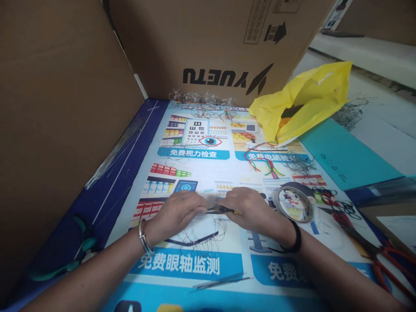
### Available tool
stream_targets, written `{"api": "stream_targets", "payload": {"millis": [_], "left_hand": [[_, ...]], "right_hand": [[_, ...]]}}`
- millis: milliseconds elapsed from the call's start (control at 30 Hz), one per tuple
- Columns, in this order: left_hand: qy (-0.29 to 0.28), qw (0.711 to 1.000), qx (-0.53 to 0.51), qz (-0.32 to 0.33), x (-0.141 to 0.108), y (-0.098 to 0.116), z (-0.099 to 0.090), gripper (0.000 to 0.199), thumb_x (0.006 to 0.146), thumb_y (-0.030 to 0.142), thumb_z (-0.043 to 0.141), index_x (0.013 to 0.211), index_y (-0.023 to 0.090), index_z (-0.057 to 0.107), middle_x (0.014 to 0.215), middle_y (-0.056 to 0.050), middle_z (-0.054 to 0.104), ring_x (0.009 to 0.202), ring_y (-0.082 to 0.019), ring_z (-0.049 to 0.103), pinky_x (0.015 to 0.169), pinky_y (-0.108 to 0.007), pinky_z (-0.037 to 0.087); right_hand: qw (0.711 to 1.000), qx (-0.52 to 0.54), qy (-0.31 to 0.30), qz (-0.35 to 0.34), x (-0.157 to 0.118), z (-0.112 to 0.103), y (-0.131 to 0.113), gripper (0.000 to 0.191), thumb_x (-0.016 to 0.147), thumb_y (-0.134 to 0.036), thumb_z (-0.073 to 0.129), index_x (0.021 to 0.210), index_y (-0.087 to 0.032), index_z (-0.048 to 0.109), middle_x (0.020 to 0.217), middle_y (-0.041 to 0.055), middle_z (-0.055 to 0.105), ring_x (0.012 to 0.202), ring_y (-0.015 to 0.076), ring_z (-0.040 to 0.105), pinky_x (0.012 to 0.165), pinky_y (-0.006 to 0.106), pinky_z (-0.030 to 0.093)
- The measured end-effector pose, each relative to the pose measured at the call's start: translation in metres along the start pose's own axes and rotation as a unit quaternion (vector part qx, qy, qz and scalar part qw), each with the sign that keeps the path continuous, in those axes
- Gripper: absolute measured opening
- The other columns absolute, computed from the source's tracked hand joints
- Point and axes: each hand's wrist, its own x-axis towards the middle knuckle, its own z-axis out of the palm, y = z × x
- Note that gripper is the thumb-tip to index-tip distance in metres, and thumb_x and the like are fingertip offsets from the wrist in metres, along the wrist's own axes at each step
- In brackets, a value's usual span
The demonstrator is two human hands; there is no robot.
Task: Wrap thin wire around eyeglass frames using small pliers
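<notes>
My right hand [248, 211] is closed round pliers with yellow-edged handles [234, 211]. The jaws point left and meet the fingertips of my left hand [178, 213]. Those fingers are pinched together at the jaw tips; what they hold is too small to make out. Below the hands, a loose tangle of thin wire [208, 242] loops over the printed poster sheet [224, 173]. A few straight thin wires [221, 281] lie nearer to me. Beside my right wrist rests a roll of clear tape [294, 203].
Cardboard panels [208, 43] wall the back and left. Green-handled pliers [86, 242] lie left, long wires [117, 147] beyond them. Red-handled scissors [370, 247] and black bands [338, 199] lie right. Behind are a yellow bag [302, 104], coloured cords [271, 167] and clear wired bits [204, 99].
</notes>
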Motion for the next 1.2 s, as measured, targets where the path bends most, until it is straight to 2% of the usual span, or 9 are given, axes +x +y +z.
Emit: {"api": "stream_targets", "payload": {"millis": [233, 367, 733, 900, 1200], "left_hand": [[0.007, 1.0, 0.007, 0.017, 0.0, -0.001, 0.001, 0.02, 0.092, 0.026, 0.041, 0.082, 0.018, 0.056, 0.074, -0.001, 0.064, 0.069, -0.013, 0.057, 0.062, -0.026, 0.046], [0.004, 1.0, 0.015, -0.004, 0.0, -0.001, 0.001, 0.019, 0.092, 0.025, 0.042, 0.083, 0.018, 0.056, 0.075, -0.001, 0.064, 0.069, -0.013, 0.057, 0.062, -0.025, 0.045], [0.002, 1.0, 0.023, 0.015, 0.0, -0.001, 0.002, 0.018, 0.092, 0.025, 0.043, 0.084, 0.017, 0.057, 0.077, -0.001, 0.064, 0.072, -0.014, 0.057, 0.066, -0.027, 0.044], [-0.002, 1.0, 0.031, 0.003, -0.001, 0.0, 0.001, 0.017, 0.092, 0.025, 0.043, 0.086, 0.017, 0.056, 0.078, -0.002, 0.063, 0.073, -0.014, 0.056, 0.066, -0.027, 0.044], [0.007, 0.998, 0.056, 0.026, -0.001, -0.002, 0.004, 0.016, 0.092, 0.026, 0.043, 0.083, 0.017, 0.054, 0.076, -0.001, 0.062, 0.069, -0.013, 0.055, 0.064, -0.027, 0.043]], "right_hand": [[1.0, 0.002, -0.004, 0.007, 0.0, 0.0, 0.0, 0.019, 0.085, -0.018, 0.049, 0.092, -0.023, 0.066, 0.078, -0.0002, 0.065, 0.074, 0.0121, 0.056, 0.066, 0.023, 0.034], [1.0, -0.001, -0.008, 0.024, -0.001, -0.001, -0.002, 0.019, 0.086, -0.02, 0.049, 0.092, -0.023, 0.066, 0.078, 0.0004, 0.066, 0.074, 0.0123, 0.056, 0.065, 0.023, 0.034], [0.997, -0.046, -0.037, 0.044, -0.004, -0.015, -0.006, 0.012, 0.083, -0.017, 0.049, 0.08, -0.019, 0.061, 0.074, 0.002, 0.061, 0.07, 0.0142, 0.051, 0.065, 0.026, 0.031], [0.996, -0.081, -0.032, 0.032, -0.005, -0.018, -0.009, 0.01, 0.081, -0.016, 0.051, 0.077, -0.019, 0.059, 0.071, 0.0011, 0.059, 0.068, 0.0142, 0.048, 0.063, 0.028, 0.027], [0.992, -0.122, -0.002, 0.015, -0.005, -0.014, -0.01, 0.012, 0.081, -0.014, 0.05, 0.073, -0.019, 0.058, 0.067, 0.0009, 0.056, 0.063, 0.0137, 0.042, 0.059, 0.029, 0.022]]}}
